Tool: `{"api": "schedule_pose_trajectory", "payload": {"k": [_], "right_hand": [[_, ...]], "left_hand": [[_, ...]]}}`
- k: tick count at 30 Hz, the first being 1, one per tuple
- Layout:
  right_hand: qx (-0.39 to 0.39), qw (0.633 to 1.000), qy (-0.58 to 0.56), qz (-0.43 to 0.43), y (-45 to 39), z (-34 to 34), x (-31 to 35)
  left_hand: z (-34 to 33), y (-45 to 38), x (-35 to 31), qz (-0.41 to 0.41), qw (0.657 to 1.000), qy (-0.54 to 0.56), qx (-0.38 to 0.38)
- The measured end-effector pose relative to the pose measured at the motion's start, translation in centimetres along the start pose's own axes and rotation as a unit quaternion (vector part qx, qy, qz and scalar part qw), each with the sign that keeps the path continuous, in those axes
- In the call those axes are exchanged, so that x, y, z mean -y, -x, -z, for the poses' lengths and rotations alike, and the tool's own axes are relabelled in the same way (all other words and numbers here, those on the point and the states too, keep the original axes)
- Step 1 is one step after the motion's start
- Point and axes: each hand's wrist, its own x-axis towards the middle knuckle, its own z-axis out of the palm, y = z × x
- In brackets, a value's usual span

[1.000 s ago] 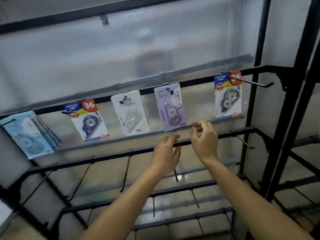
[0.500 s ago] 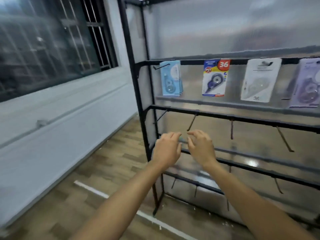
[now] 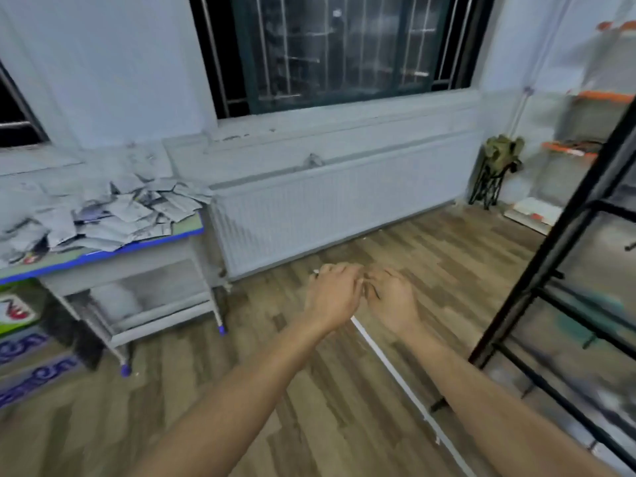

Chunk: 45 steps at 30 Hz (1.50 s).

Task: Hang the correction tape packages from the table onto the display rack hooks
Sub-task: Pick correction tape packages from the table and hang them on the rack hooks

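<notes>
Holding nothing, the left hand (image 3: 332,297) and right hand (image 3: 392,299) hang loosely curled, touching. Correction tape packages (image 3: 113,215) lie heaped on the table (image 3: 144,241), far left; the display rack (image 3: 564,256) stands right. Lift one package by its top edge.

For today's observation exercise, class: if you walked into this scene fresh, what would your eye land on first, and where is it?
First, the two bare forearms reaching forward, with the left hand and right hand close together mid-frame, fingers loosely curled and empty. Next, the heap of packages piled on the blue-edged table at left, beneath the wall. Then the dark barred window at top centre and the black display rack along the right edge.
</notes>
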Motion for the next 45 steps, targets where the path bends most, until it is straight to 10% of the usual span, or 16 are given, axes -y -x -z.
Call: {"api": "schedule_pose_trajectory", "payload": {"k": [25,45], "right_hand": [[0.271,0.946,-0.107,0.143,-29.7,-33.2,21.2],[0.314,0.937,-0.120,0.093,-51.1,-58.9,39.1]], "left_hand": [[7.3,-11.5,42.3,0.408,0.911,-0.037,-0.041],[15.5,-22.5,76.6,0.460,0.887,-0.039,-0.030]]}}
